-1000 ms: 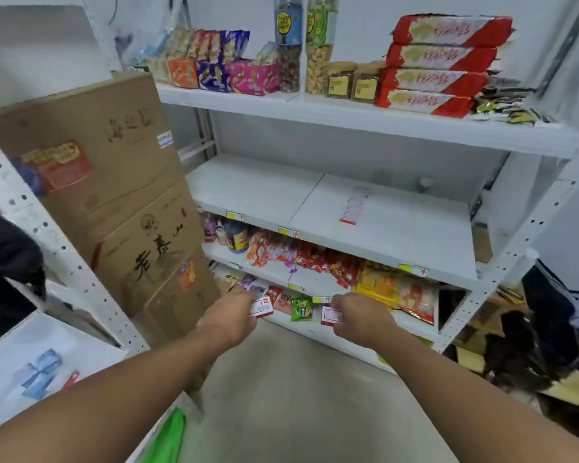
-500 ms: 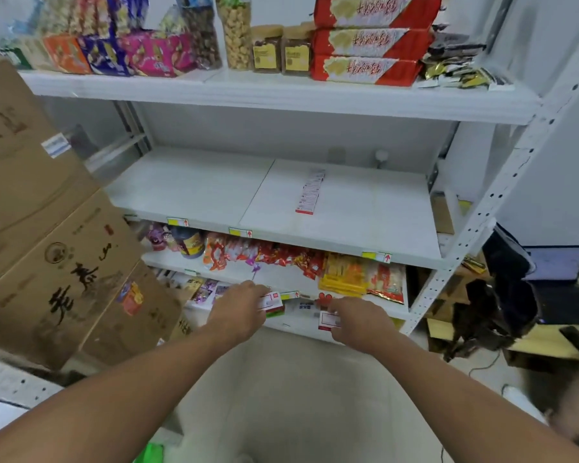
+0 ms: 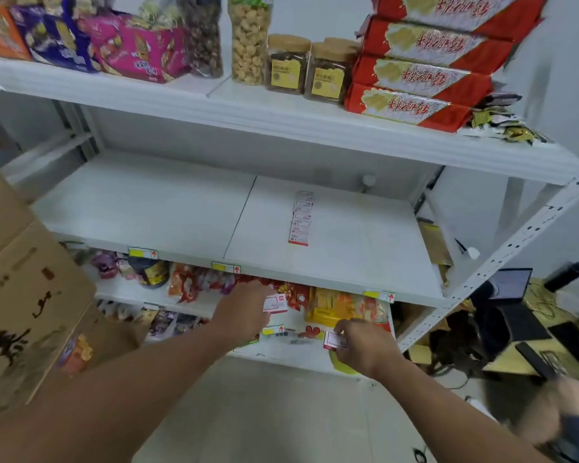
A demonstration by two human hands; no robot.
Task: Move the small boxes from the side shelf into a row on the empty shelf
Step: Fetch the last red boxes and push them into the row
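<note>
Both arms reach forward toward a white shelf unit. The left hand [image 3: 244, 312] is closed around a small white box with a red edge [image 3: 275, 303], held in front of the snack bags on the lower shelf. The right hand [image 3: 365, 345] pinches a second small box [image 3: 334, 340] of the same kind, lower and to the right, near the front edge of the bottom shelf.

Above both hands lies the middle shelf [image 3: 168, 208], white and mostly bare. On its right half a row of small boxes [image 3: 301, 218] runs from near to far, each touching the next.

The top shelf [image 3: 281, 125] carries stacked red packets [image 3: 425, 68] at the right, two brown jars with yellow labels [image 3: 305, 70] beside them, tall clear jars and bright snack bags further left. Large cardboard cartons [image 3: 24, 295] stand at the left of the scene.
</note>
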